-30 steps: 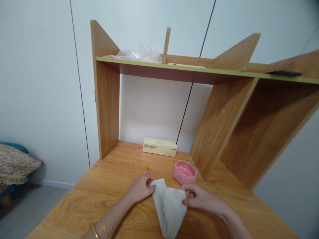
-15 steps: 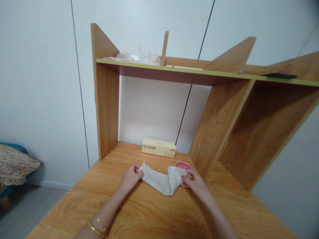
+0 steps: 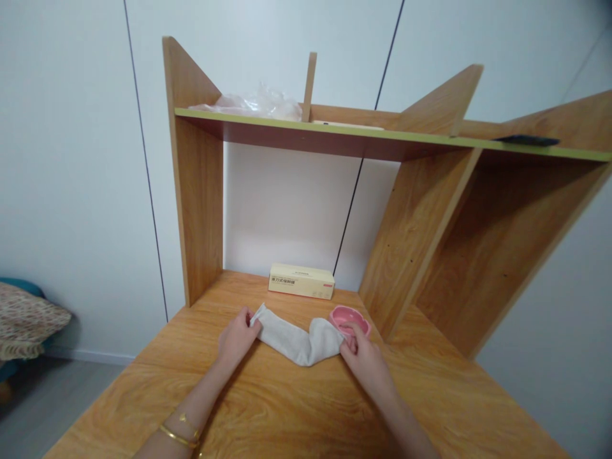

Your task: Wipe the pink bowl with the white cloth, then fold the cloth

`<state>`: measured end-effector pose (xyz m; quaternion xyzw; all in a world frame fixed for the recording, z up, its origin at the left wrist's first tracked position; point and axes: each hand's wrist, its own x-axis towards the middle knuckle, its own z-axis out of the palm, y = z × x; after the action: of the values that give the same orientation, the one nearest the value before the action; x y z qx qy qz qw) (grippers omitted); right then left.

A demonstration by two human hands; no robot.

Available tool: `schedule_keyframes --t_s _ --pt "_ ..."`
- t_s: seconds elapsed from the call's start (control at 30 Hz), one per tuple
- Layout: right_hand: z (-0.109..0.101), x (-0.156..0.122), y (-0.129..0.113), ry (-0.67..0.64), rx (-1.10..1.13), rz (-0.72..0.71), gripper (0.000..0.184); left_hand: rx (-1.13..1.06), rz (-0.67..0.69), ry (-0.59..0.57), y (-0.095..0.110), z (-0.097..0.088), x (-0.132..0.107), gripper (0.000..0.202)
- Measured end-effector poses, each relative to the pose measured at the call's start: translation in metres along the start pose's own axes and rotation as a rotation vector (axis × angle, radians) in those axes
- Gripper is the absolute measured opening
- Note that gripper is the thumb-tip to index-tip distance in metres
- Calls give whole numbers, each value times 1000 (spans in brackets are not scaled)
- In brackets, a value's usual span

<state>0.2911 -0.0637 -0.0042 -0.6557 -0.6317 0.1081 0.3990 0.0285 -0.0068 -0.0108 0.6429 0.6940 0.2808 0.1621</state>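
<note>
Your left hand [image 3: 236,339] sits low over the wooden desk [image 3: 287,414], fingers curled in and closed, with the thumb and fingertips pinching one end of the white sock [image 3: 291,335]. Your right hand [image 3: 364,362] is closed the same way on the sock's other end, knuckles toward you. Its fingertips are bunched on the fabric, just in front of the pink ashtray [image 3: 352,314].

The sock runs across the desk between your two hands, roughly in the middle of the desktop. Its left end is pulled flat and narrow, and its right end is folded into a thicker bend that dips toward you. Most of it seems to lie on the wood, though you cannot tell whether the pinched ends are lifted clear.

The ashtray stands right behind your right fingers, and the sock's end and your fingertips hide its near rim. Farther back, a cream cardboard box [image 3: 301,281] with a red stripe lies flat against the white back panel, well apart from the sock.

Two thin gold bracelets [image 3: 179,432] circle your left wrist. On the shelf [image 3: 335,131] above, a crumpled clear plastic bag [image 3: 251,104] lies at the left and a dark flat object [image 3: 526,139] at the right. A patterned cushion [image 3: 26,319] shows at the far left edge of the room
</note>
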Motion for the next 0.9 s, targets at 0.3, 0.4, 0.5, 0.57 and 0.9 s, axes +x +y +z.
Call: schedule_keyframes --t_s 0.3,0.4,0.5,0.57,0.9 --pt "-5 -4 -12 -60 -449 -46 33 46 -50 -8 -4 -5 3 13" --pt "-6 -2 -9 -58 -502 -24 33 58 -56 -23 -4 -5 3 11" --pt "-4 0 -3 -53 -495 -24 35 75 -63 -33 -3 -5 2 10" --pt "-4 2 2 -40 -489 -26 36 87 -66 -38 -2 -6 1 10" --pt "4 -1 -7 53 -349 -346 22 102 -51 -48 1 -6 -2 13"
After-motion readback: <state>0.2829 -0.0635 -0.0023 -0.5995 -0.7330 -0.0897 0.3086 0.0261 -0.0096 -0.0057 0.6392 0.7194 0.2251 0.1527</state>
